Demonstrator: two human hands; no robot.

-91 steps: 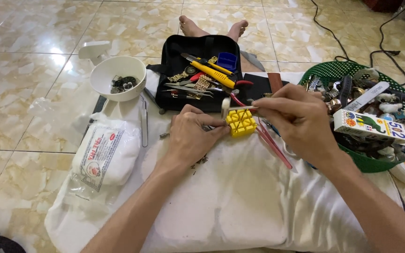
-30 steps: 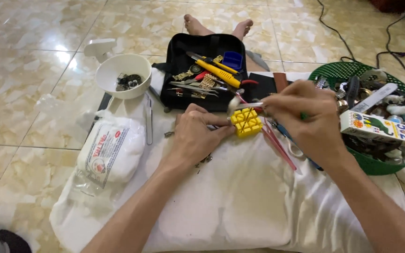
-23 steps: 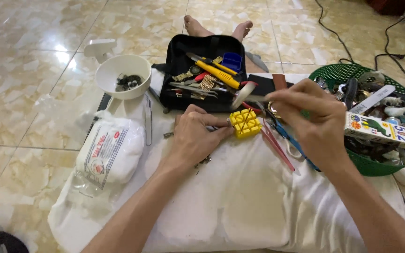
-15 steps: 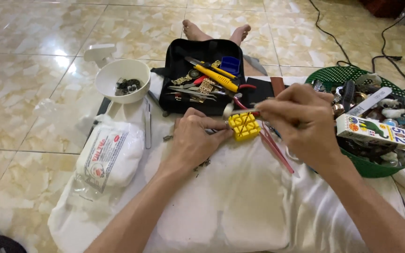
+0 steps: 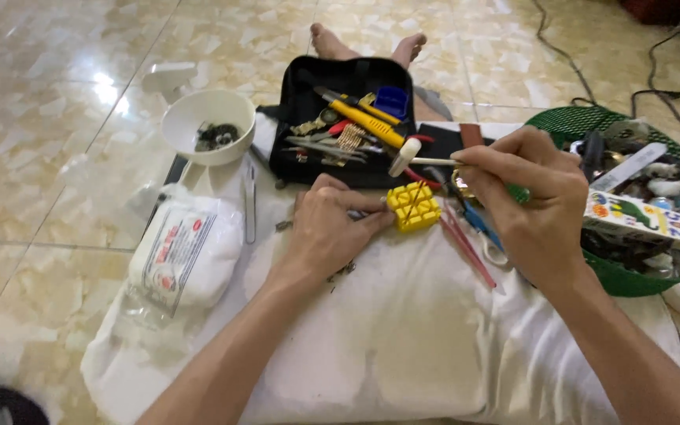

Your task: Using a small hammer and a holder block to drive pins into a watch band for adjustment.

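My left hand (image 5: pixel 329 229) rests on a white cloth (image 5: pixel 403 346), its fingertips pinching the left side of a small yellow slotted block (image 5: pixel 413 206) with something thin lying in it. My right hand (image 5: pixel 530 206) grips a small hammer (image 5: pixel 423 158) by its thin handle. The hammer's pale head hangs a little above the yellow block, towards its far left corner.
An open black tool case (image 5: pixel 345 118) with pliers, a yellow knife and small tools lies beyond the block. A white bowl (image 5: pixel 208 126) with dark parts sits far left, a white plastic packet (image 5: pixel 182 252) left, a green basket (image 5: pixel 639 197) of odds and ends right. Red and blue tools (image 5: pixel 470 236) lie beside the block.
My right hand has swung the small hammer up and down over the yellow block and now holds its head raised again. My left hand has stayed on the block.
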